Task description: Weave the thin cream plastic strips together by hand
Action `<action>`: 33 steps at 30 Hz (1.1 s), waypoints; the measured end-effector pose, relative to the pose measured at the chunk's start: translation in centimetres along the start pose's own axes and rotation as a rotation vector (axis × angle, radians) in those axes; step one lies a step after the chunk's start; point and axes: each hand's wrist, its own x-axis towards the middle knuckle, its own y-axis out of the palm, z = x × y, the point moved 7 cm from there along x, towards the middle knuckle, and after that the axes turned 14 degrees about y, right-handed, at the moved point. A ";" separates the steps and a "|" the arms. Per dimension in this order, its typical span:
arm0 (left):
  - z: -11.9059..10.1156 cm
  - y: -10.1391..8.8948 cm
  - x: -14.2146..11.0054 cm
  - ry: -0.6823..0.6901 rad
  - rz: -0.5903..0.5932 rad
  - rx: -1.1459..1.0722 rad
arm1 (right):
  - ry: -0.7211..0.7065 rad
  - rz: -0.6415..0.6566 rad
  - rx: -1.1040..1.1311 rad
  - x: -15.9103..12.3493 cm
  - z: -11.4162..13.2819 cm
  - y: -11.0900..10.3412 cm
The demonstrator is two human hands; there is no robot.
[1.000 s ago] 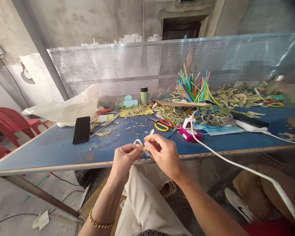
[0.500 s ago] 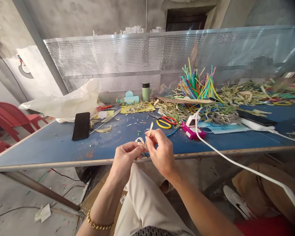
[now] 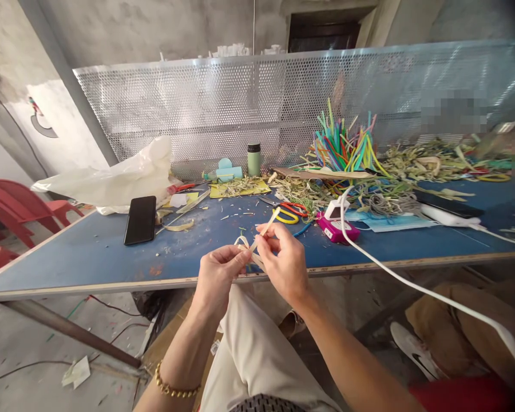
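A blue table (image 3: 81, 249) backed by a perforated screen (image 3: 189, 114) stands in a bare-walled room. Just over its near edge is the strip (image 3: 271, 222), pale and looped, free end towards one o'clock. The left hand (image 3: 218, 276) pinches its folds between thumb and finger; the right hand (image 3: 285, 260) pinches it nearer the free end, fingertips closed. It looks light, thin and springy, and might split if creased hard; a flat pinch at the folds should suit. At four o'clock, a shoe (image 3: 405, 337) bears a swoosh (image 3: 424, 366); I can read no writing.
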 end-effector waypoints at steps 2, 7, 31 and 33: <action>-0.1 -0.2 0.2 -0.008 0.003 0.006 | 0.085 0.106 0.080 0.3 -0.5 0.0; -1.3 -1.0 1.1 0.008 -0.019 0.013 | 0.190 0.409 0.198 1.1 -0.7 0.3; -1.8 -1.2 1.9 -0.032 0.122 0.173 | 0.075 0.528 0.446 1.5 1.0 -1.8; -1.7 -0.9 1.8 -0.032 0.129 0.173 | 0.067 0.474 0.455 1.7 1.1 -2.1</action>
